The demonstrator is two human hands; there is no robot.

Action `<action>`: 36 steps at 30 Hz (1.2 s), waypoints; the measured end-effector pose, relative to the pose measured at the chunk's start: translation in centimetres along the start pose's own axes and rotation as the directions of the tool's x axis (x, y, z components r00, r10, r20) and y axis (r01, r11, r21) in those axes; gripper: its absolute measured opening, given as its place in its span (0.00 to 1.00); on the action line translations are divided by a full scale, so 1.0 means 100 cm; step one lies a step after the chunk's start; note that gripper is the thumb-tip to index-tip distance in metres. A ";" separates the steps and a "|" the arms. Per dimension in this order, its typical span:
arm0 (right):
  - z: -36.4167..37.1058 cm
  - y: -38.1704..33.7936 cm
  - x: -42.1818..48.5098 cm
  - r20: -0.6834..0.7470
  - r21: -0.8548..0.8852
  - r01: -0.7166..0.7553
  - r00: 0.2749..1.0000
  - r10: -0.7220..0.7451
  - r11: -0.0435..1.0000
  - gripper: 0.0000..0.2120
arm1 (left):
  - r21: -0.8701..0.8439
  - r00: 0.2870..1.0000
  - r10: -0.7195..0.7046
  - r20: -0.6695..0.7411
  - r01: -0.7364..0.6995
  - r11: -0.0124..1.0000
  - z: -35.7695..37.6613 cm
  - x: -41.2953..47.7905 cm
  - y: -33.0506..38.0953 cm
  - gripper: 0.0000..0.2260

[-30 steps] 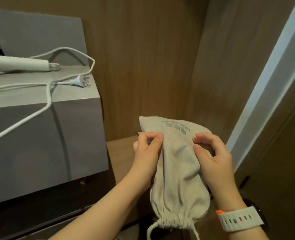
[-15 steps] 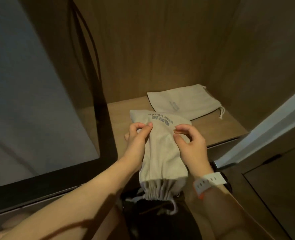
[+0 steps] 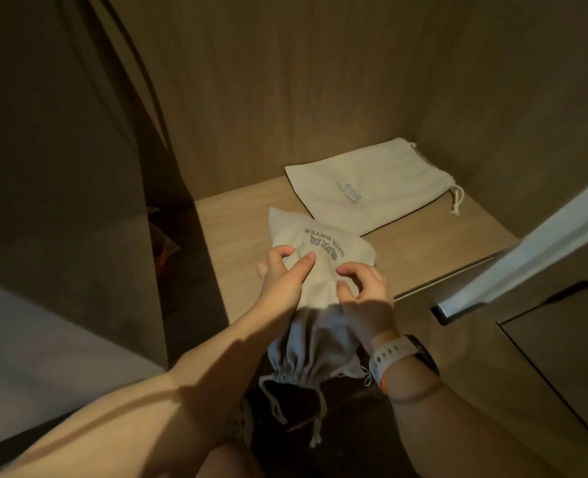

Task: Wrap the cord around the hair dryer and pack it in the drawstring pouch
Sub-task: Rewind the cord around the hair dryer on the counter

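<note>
Beige drawstring pouch (image 3: 320,291) printed "HAIR DRYER" in grey, seen upside down from the wearer's side, is held at centre frame, its closed end over the front part of a light wood shelf (image 3: 434,243) and its gathered mouth hanging toward the person, below the shelf edge. Drawstring cords (image 3: 315,432) w/ knotted ends dangle from the gathered mouth. Left hand (image 3: 282,274) pinches the pouch's left side, thumb on top of the fabric, fingers curled around the edge. Right hand (image 3: 365,288) pinches the fabric just beside it, thumb & forefinger closed narrowly on a fold. A white watch strap (image 3: 391,357) w/ an orange tab sits on the right wrist. Further back on the shelf, a second beige drawstring bag (image 3: 382,188) lies flat, small grey print on it, cord ends at its right edge; its near corner sits just beside the held pouch's far end. Dark wood-grain walls enclose the shelf behind and at right. Lighting is dim.
</note>
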State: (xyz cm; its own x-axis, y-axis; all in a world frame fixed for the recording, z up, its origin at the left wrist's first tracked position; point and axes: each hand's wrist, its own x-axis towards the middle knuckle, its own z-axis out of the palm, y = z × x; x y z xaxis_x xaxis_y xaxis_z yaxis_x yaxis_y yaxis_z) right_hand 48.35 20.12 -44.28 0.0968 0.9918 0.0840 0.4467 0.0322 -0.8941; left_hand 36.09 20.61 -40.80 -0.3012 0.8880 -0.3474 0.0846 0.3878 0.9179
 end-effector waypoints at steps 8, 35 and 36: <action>0.001 -0.008 0.013 0.195 -0.196 -0.088 0.973 0.127 0.977 0.15 | 0.199 1.000 -0.014 -0.023 0.019 0.980 -0.009 0.009 -0.009 0.10; -0.165 -0.289 -0.084 0.156 -0.606 0.236 0.972 -0.177 0.759 0.14 | 0.714 0.857 0.467 0.220 -0.467 0.521 -0.100 -0.210 0.242 0.14; -0.168 -0.301 -0.089 0.149 -0.606 0.250 0.968 -0.200 0.755 0.14 | 0.726 0.842 0.493 0.218 -0.478 0.495 -0.107 -0.218 0.252 0.13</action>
State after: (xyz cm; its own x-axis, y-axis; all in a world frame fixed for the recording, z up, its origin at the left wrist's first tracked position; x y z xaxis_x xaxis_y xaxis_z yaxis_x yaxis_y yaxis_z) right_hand 49.02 8.24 -10.74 -0.1284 0.9724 0.1950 0.9008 0.1966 -0.3873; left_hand 34.61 8.40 -8.08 -0.0049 0.9930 0.1182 0.8751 -0.0529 0.4811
